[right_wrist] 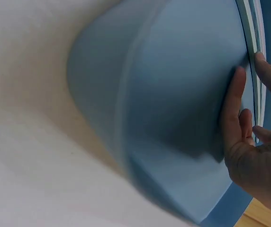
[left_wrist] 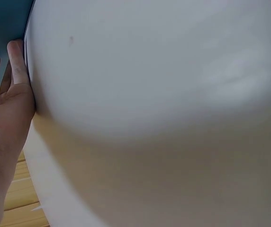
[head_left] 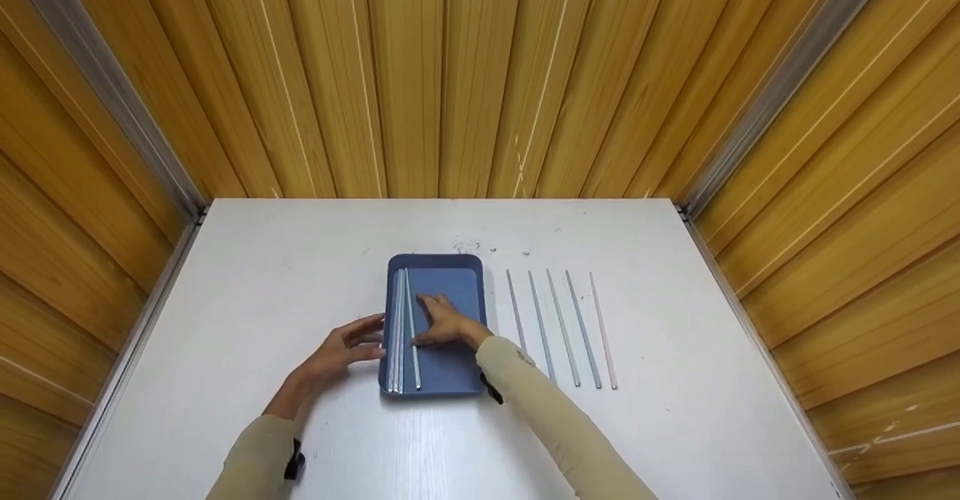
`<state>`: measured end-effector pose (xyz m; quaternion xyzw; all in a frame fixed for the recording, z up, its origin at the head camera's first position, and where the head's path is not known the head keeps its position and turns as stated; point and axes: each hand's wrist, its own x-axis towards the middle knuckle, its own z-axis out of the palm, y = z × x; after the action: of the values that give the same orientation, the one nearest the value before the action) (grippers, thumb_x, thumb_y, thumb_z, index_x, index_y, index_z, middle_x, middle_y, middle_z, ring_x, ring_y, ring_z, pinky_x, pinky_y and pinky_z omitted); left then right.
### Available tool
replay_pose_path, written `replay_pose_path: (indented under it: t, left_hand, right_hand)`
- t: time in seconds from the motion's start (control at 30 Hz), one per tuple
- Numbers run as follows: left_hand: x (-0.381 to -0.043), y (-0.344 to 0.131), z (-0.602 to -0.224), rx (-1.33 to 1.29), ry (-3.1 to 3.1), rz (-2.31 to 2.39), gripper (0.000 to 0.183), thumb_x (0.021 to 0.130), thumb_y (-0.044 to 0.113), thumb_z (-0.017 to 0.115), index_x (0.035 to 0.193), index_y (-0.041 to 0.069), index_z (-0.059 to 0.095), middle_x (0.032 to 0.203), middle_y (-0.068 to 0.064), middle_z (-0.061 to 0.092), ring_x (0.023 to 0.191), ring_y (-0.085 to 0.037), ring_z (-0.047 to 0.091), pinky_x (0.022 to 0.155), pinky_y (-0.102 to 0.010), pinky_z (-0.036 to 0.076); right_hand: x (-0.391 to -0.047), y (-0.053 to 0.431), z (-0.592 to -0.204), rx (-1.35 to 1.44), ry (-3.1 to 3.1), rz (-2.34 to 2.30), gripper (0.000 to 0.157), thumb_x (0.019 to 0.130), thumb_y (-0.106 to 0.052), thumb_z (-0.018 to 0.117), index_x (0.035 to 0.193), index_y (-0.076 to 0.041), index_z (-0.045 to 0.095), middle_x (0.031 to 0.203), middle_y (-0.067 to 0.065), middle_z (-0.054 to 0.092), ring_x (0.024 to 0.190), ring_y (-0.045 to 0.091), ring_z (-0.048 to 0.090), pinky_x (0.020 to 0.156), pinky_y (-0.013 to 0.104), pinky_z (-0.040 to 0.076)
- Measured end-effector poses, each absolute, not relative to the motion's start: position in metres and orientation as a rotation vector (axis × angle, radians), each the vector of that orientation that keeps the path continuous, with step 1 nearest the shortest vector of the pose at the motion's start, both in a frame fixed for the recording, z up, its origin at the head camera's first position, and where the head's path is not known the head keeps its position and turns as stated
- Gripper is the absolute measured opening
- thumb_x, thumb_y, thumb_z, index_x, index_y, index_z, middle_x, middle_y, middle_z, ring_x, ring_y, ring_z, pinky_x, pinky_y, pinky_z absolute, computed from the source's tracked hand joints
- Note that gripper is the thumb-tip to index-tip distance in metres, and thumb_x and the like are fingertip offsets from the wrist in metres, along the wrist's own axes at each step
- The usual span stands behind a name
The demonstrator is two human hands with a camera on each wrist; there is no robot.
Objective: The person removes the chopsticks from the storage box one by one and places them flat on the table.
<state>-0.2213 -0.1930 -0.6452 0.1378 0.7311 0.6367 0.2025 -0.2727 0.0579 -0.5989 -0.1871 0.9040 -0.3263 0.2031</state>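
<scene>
A blue rectangular tray (head_left: 435,261) lies on the table, with several slim metallic-looking chopsticks (head_left: 398,327) along its left side. One pale chopstick (head_left: 413,346) slants slightly away from that group at its near end. Inside the tray my right hand (head_left: 448,325) touches this chopstick with extended fingers; in the right wrist view, a fingertip (right_wrist: 260,59) rests against the chopsticks. My left hand (head_left: 341,350) is at the tray's left wall, fingers and thumb extended against it. The left wrist view shows the left thumb (left_wrist: 17,61) lying along the tray's side.
To the right of the tray, several more chopsticks (head_left: 562,327) in pinkish, bluish and greenish tints lie spaced out in a row on the white table (head_left: 300,260). The right sleeve (head_left: 555,410) covers part of their near ends. Wood-patterned panels (head_left: 480,73) surround the table.
</scene>
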Motion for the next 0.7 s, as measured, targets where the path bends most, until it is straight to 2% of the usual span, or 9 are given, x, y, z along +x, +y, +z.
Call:
replay_pose_path:
  t: [0.1,0.3,0.53,0.7]
  left_hand:
    - [-0.222,-0.1929,-0.6447,0.388,2.041,1.774,0.074,0.096,0.017,0.073,0.159,0.006,0.035,0.159,-0.024,0.042,0.139,-0.04,0.05,0.106,-0.033,0.053]
    - [-0.2223,-0.1923,-0.6454,0.351,2.03,1.775,0.074,0.095,0.017,0.073,0.159,0.009,0.036,0.159,-0.022,0.043,0.139,-0.037,0.051,0.104,-0.03,0.053]
    - [-0.2242,-0.1928,-0.6467,0.378,2.015,1.787,0.073,0.095,0.017,0.073,0.158,0.008,0.037,0.158,-0.025,0.042,0.138,-0.037,0.051,0.102,-0.027,0.053]
    - [-0.2239,-0.1942,-0.6473,0.396,2.008,1.803,0.073,0.095,0.015,0.072,0.158,0.005,0.036,0.158,-0.026,0.042,0.137,-0.037,0.052,0.101,-0.026,0.053]
  right_hand:
    - [-0.2739,0.0596,-0.5992,-0.502,2.498,-0.98,0.09,0.084,-0.018,0.083,0.155,0.002,0.033,0.135,0.023,0.048,0.125,0.033,0.051,0.116,0.045,0.042]
    - [-0.2718,0.0599,-0.601,-0.501,2.506,-1.011,0.101,0.08,-0.022,0.088,0.157,0.004,0.028,0.145,0.025,0.045,0.126,0.034,0.055,0.116,0.045,0.042]
    - [-0.2758,0.0601,-0.6031,-0.508,2.508,-1.026,0.091,0.076,-0.007,0.086,0.152,0.006,0.037,0.12,0.017,0.053,0.11,0.023,0.05,0.105,0.041,0.053]
    - [-0.2769,0.0582,-0.6032,-0.507,2.483,-1.058,0.089,0.073,0.0,0.083,0.151,0.007,0.04,0.119,0.018,0.053,0.107,0.021,0.049,0.101,0.041,0.055]
